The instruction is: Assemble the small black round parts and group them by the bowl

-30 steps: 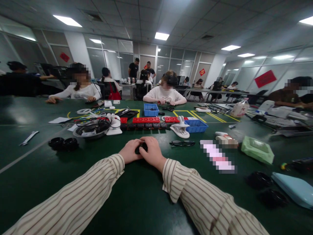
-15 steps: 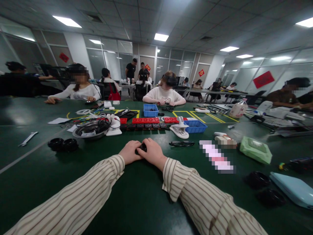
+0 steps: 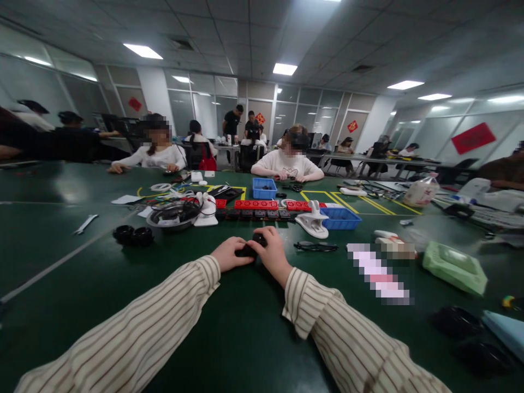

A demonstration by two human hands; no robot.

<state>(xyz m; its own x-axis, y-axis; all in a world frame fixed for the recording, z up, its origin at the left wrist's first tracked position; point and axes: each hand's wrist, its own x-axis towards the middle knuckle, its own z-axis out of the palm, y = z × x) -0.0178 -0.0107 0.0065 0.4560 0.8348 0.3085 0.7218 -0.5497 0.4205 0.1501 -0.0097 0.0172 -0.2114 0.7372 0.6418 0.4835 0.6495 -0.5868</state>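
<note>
Both my hands rest together on the green table [image 3: 229, 333], arms in striped sleeves. My left hand [image 3: 230, 255] and my right hand [image 3: 272, 255] are closed round a small black object [image 3: 252, 245] held between them; only its dark top and left end show. Behind the hands lies a row of red and black socket parts [image 3: 257, 207]. A pair of black glasses [image 3: 315, 246] lies just right of my right hand.
A metal bowl of cables [image 3: 174, 214], a white stand [image 3: 313, 224], two blue bins [image 3: 339, 218], two black round parts [image 3: 133, 235], a wrench [image 3: 85, 224] and a green tray [image 3: 454, 267] lie around. People sit across the table [image 3: 286, 161] and at its left.
The view has swung a little, so everything sits further right in the picture. My hands stay clasped on the black object, whose top now shows more above my fingers.
</note>
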